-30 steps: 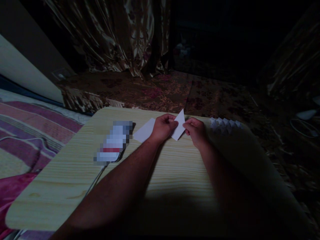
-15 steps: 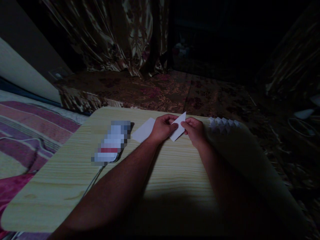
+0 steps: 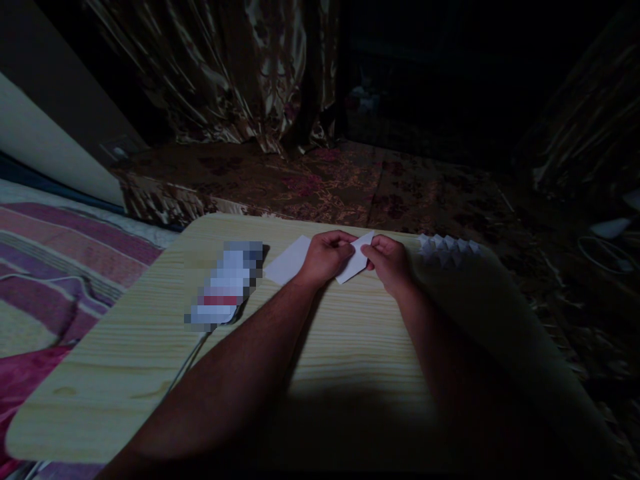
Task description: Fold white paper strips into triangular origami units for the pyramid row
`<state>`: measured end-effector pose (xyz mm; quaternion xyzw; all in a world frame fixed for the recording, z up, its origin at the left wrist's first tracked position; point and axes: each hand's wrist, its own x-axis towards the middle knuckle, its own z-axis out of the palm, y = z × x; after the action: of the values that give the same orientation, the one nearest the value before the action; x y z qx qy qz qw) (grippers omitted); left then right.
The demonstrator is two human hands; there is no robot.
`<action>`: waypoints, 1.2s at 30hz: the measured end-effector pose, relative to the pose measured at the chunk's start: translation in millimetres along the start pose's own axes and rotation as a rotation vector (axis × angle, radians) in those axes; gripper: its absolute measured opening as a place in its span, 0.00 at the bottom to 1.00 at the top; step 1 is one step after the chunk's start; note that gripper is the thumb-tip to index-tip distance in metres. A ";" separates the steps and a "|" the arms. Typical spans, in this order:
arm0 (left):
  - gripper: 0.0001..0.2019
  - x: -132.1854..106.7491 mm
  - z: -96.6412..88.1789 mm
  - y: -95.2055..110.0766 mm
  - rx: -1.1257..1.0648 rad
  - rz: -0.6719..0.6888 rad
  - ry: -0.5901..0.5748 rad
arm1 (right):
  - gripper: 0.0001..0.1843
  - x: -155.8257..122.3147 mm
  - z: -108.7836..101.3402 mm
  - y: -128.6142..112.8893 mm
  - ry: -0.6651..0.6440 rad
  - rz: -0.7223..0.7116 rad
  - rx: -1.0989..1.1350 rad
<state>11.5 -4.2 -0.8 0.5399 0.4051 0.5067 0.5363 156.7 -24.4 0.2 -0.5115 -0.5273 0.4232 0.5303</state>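
My left hand (image 3: 324, 257) and my right hand (image 3: 389, 261) both pinch a small white paper piece (image 3: 354, 263) near the far edge of a light wooden table (image 3: 300, 347). The paper is folded to a point and lies low, almost on the tabletop. My fingers are closed on it from both sides. A flat white paper sheet (image 3: 289, 260) lies just left of my left hand.
A row of small folded white paper pieces (image 3: 447, 247) sits at the table's far right. A blurred-out object (image 3: 225, 287) with a cable lies to the left. A striped blanket (image 3: 60, 267) is at the left, dark patterned cloth and curtains behind.
The folded paper, held tilted up with its tip raised a second ago, has been lowered and flattened toward the table between both hands.
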 end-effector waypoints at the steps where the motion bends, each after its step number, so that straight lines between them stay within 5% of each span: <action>1: 0.11 0.1 -0.3 0.3 -0.005 -0.001 -0.012 | 0.09 0.3 -0.2 0.6 -0.008 -0.006 0.008; 20: 0.09 1.9 -2.9 0.2 -0.077 0.023 -0.023 | 0.07 0.4 -5.3 4.0 -0.053 -0.082 0.074; 36: 0.08 2.5 -2.1 0.5 -0.067 0.008 0.013 | 0.10 -3.6 0.2 -4.8 0.036 -0.057 0.057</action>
<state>9.8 -1.4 -0.2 0.5200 0.3892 0.5255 0.5495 155.7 -28.5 4.5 -0.4882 -0.5198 0.4136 0.5660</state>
